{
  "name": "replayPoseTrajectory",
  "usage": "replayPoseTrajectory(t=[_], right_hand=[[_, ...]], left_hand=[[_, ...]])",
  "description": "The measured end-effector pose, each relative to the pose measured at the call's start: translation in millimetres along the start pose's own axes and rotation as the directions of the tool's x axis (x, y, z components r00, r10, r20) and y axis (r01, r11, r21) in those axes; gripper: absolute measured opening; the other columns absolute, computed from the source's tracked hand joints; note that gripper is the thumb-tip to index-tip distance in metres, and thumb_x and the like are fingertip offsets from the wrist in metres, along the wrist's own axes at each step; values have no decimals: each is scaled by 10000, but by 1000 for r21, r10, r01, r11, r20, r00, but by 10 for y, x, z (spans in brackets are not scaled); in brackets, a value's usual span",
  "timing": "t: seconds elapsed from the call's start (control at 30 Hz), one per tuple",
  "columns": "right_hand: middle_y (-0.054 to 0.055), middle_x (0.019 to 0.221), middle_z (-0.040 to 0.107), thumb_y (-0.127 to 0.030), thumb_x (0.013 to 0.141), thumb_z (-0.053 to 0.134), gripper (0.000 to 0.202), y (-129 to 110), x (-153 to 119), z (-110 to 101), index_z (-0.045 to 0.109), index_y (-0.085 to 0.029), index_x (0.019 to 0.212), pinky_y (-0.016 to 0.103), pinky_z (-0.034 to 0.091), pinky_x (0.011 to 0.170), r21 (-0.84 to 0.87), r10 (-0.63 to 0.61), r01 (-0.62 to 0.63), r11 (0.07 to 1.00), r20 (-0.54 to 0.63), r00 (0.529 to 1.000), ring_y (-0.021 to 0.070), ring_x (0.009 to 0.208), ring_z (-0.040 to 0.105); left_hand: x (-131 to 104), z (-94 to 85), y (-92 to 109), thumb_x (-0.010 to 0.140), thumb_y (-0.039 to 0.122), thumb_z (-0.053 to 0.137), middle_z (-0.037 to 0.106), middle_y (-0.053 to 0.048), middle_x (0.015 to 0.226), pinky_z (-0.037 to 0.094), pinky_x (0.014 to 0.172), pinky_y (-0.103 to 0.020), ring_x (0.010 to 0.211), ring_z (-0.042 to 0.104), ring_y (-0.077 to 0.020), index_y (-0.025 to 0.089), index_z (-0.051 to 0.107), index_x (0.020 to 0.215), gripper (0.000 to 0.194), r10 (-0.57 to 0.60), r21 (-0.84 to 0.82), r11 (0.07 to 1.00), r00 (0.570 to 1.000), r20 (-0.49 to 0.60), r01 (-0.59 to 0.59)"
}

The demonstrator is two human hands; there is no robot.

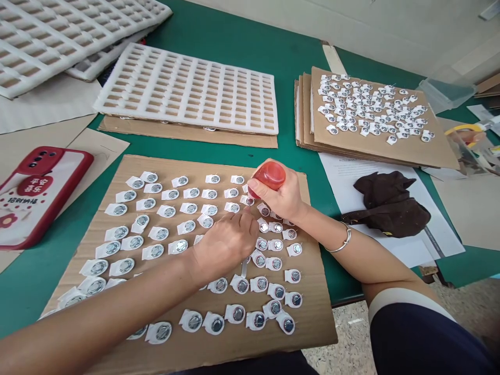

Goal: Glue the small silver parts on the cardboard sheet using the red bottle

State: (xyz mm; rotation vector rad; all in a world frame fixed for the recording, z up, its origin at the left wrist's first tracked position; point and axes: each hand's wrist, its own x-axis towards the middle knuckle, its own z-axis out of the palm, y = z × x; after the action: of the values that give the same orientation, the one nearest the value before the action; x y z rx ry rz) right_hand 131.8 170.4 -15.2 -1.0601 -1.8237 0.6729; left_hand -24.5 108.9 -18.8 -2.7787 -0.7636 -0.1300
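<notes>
A brown cardboard sheet [312, 312] lies in front of me, bearing rows of small round silver parts on white tabs [157, 332]. My right hand [287, 195] is wrapped round a red squeeze bottle [272, 176], tilted downward over the upper right part of the sheet. Just left of and below it, my left hand [230, 237] has its fingers pressed together near the bottle's tip, low over the parts. A thin metallic strip [244, 268] sticks out below the left hand. What the left fingertips grip is too small to make out.
White foam grid trays [187, 94] lie at the back and back left. Stacked cardboard [422, 146] with more parts stands back right. A dark brown cloth [394, 208] rests on papers at right, a red-cased phone [39, 192] at left, yellow-handled scissors [464, 127] far right.
</notes>
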Motion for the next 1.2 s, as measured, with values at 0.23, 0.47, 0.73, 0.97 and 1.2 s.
replayPoseTrajectory(t=[0.23,0.47,0.73,0.97,1.2], right_hand=[[7,718,571,-326,739,623,162,5,-6,-4,529,-195,734,310,479,658,-1,-3,3,1000,9,1000,126,657,527],[16,727,577,-343,746,616,168,36,-8,4,529,-199,747,320,484,667,16,28,-28,999,4,1000,135,666,537],[20,718,581,-392,745,606,210,34,1,-2,525,-200,731,340,495,680,-3,50,-50,999,-10,999,142,661,540],[20,716,577,-407,745,602,219,50,11,-7,528,-202,721,345,494,675,-36,26,-27,999,-27,999,144,657,540],[22,722,587,-434,749,589,231,66,10,-20,522,-214,733,348,500,688,-57,39,-41,998,-28,999,152,665,547]], left_hand=[[-6,-2,3,749,-46,335,630,-207,940,527,565,-311,738,623,-209,-3,574,997,347,4,25,1000,1000,11,-5],[-3,5,3,749,-59,315,637,-204,863,530,560,-321,744,629,-222,-28,563,1010,361,3,0,1000,1000,11,-3],[-9,11,2,749,-49,336,641,-203,913,529,566,-315,749,629,-215,-12,567,1011,351,-6,6,1000,1000,5,6],[-13,9,-4,748,-46,314,618,-232,986,512,568,-318,767,626,-221,-2,569,976,345,1,14,1000,1000,-19,-1],[-17,1,-11,726,-57,349,610,-229,992,533,609,-332,780,627,-217,1,565,975,335,-9,-44,999,999,-31,8]])
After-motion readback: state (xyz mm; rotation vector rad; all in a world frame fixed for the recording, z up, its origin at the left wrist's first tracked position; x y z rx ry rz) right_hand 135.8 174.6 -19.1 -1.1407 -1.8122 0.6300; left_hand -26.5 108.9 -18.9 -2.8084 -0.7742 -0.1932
